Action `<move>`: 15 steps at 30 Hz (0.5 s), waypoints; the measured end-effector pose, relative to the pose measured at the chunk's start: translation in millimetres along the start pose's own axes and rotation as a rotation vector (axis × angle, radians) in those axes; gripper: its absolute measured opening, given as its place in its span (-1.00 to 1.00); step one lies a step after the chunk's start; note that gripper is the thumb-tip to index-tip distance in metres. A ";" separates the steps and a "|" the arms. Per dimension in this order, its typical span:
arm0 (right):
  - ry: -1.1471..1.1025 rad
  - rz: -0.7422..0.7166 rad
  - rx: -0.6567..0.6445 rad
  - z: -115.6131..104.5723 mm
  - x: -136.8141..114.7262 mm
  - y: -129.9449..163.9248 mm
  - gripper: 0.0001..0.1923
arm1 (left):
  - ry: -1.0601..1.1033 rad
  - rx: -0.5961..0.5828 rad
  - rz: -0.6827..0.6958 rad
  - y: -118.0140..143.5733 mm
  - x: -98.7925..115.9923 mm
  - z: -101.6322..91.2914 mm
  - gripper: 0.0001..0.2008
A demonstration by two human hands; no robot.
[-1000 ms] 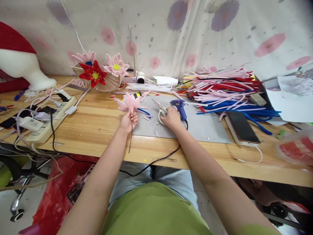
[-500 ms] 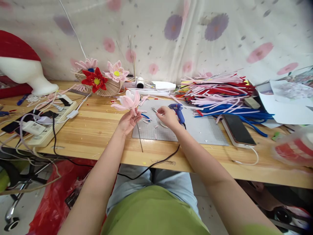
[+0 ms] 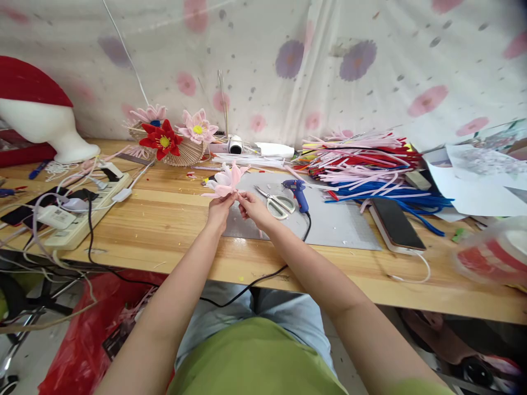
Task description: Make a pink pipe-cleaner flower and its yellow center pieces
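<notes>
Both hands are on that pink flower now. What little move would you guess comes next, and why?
Probably the right hand pinches or wraps at the base of the pink flower, while the left hand steadies it from below. Both hands meet right under the petals, and the scissors and blue glue gun lie unheld on the grey mat.

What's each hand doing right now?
Left hand: closed on the pink flower, just under the petals.
Right hand: fingertips pinched at the flower's base; scissors lie free on the mat.
</notes>
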State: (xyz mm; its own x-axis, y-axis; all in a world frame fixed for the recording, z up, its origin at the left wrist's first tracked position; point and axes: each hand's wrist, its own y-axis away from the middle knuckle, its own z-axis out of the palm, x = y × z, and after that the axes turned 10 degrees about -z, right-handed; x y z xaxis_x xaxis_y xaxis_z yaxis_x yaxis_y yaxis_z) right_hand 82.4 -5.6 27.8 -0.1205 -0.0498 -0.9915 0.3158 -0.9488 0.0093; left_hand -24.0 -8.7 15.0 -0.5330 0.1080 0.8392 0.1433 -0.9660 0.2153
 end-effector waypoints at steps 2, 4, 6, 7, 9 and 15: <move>-0.009 -0.009 -0.015 0.8 1.5 1.0 -0.74 | 0.043 -0.091 -0.070 3.2 0.7 1.0 -0.83; -0.063 0.030 -0.097 -0.9 0.2 2.1 -0.72 | 0.080 -0.179 -0.142 6.3 2.3 2.8 -0.82; -0.107 0.051 -0.202 -5.0 -2.8 3.1 -0.71 | 0.095 -0.215 -0.156 7.7 7.2 5.1 -0.83; -0.112 0.048 -0.248 -7.6 -4.6 3.7 -0.70 | 0.102 -0.207 -0.130 7.3 12.1 6.1 -0.85; -0.075 0.021 -0.303 -13.8 -7.9 5.4 -0.69 | 0.109 -0.140 -0.014 4.3 28.9 7.1 -0.89; 0.402 -0.145 -0.095 -38.8 -7.2 11.9 -0.79 | -0.319 0.101 0.499 -12.0 120.0 -8.4 -0.94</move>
State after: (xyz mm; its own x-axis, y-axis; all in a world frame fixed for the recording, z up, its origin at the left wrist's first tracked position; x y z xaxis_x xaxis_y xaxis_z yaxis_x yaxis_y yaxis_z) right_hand 123.5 -4.4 30.0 0.1998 0.2254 -0.9536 0.4100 -0.9031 -0.1275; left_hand -96.7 13.8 108.9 -0.1064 -0.2726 0.9562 0.3991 -0.8925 -0.2101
